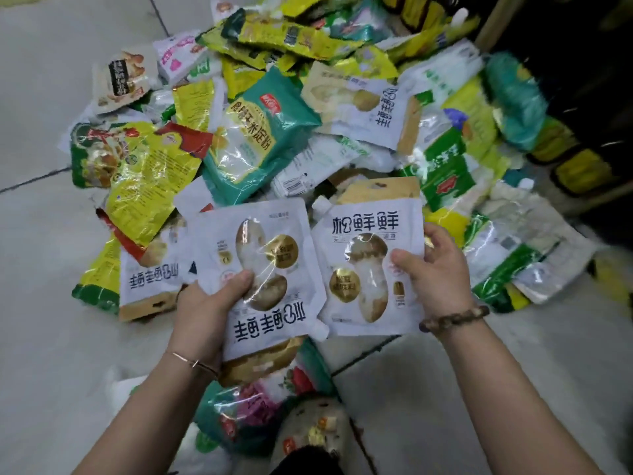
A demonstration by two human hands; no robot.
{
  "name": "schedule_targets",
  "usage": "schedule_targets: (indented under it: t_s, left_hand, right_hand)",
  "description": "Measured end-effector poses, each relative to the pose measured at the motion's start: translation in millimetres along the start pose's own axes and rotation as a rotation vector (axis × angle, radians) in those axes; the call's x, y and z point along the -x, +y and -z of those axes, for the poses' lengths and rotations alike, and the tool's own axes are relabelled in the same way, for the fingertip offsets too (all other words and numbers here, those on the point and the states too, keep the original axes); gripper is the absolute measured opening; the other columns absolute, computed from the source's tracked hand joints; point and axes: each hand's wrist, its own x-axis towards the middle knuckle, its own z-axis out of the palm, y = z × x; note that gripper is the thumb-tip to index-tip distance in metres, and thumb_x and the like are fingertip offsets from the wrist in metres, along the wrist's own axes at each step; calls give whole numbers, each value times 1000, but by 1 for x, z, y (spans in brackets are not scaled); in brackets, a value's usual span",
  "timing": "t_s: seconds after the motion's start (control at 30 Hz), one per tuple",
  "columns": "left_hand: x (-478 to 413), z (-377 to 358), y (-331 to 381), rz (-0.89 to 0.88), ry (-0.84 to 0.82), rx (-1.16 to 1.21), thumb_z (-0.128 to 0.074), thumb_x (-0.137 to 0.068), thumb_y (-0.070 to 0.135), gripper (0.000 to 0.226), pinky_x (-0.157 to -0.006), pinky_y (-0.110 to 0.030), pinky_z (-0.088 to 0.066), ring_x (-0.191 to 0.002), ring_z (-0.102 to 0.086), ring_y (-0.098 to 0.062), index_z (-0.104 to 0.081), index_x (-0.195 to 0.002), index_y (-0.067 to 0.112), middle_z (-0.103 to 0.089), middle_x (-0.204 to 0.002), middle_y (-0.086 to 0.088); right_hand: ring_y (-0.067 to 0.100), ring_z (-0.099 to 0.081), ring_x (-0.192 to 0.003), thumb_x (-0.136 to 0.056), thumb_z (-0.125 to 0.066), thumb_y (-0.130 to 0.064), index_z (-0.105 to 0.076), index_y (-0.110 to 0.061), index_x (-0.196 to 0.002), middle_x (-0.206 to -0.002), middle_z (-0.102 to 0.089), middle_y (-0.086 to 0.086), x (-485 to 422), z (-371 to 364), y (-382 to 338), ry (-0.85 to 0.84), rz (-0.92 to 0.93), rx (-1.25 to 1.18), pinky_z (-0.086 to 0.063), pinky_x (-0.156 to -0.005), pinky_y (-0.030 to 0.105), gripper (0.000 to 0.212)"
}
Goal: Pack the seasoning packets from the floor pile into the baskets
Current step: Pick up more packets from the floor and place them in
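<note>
A big pile of seasoning packets (274, 125) in yellow, green, teal and white covers the tiled floor ahead of me. My left hand (209, 306) grips a white mushroom-print pouch (260, 269) turned upside down, thumb on its front. My right hand (435, 269) holds a matching white pouch (363, 269) upright by its right edge. Both pouches hover side by side just above the near edge of the pile. No basket is in view.
Pale floor tiles (51, 337) lie bare to the left and lower right. A dark shelf or rack (582, 80) stands at the upper right. A few more packets (263, 406) lie below my hands near my knee.
</note>
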Motion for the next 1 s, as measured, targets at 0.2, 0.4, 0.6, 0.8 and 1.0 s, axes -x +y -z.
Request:
schedule_targets:
  t_s: [0.2, 0.4, 0.6, 0.8, 1.0]
  left_hand:
    - [22, -128, 41, -84, -341, 3, -71, -66, 21, 14, -61, -36, -57, -68, -70, -21, -74, -80, 20, -74, -80, -3]
    - [105, -253, 80, -221, -697, 20, -63, -82, 3, 13, -47, -21, -50, -56, -66, -7, -66, -83, 15, -70, -65, 7]
    - [207, -347, 98, -226, -1076, -7, -64, -82, 6, 18, -52, -29, -55, -63, -69, -15, -72, -72, 18, -72, -71, 2]
    - [319, -442, 75, -288, -1318, -129, -63, -87, 12, 14, -81, -55, -54, -89, -69, -31, -70, -82, 23, -73, -91, -6]
    - [372, -497, 21, -580, -1384, -306, -61, -84, 2, 28, -76, -19, -50, -84, -61, -4, -52, -96, 26, -61, -91, 10]
  right_hand:
    - [9, -69, -69, -76, -63, 9, -61, -24, -93, -78, -73, -9, 28, 125, -64, 364, 141, -137, -54, -55, 24, 37]
    - [9, -70, -73, -74, -67, 7, -61, -25, -88, -78, -73, -11, 78, 231, -134, 593, 257, -1, -55, -59, 25, 35]
    - [14, -70, -77, -72, -70, 2, -62, -27, -86, -80, -73, -10, 148, 339, -193, 771, 263, 139, -56, -68, 35, 34]
    - [28, -69, -84, -74, -68, 4, -65, -21, -92, -92, -72, 5, 230, 451, -189, 1053, 193, 75, -56, -76, 46, 31]
    - [21, -69, -70, -76, -66, 4, -64, -19, -93, -91, -72, 7, 288, 533, -136, 1207, 25, -24, -53, -61, 31, 29]
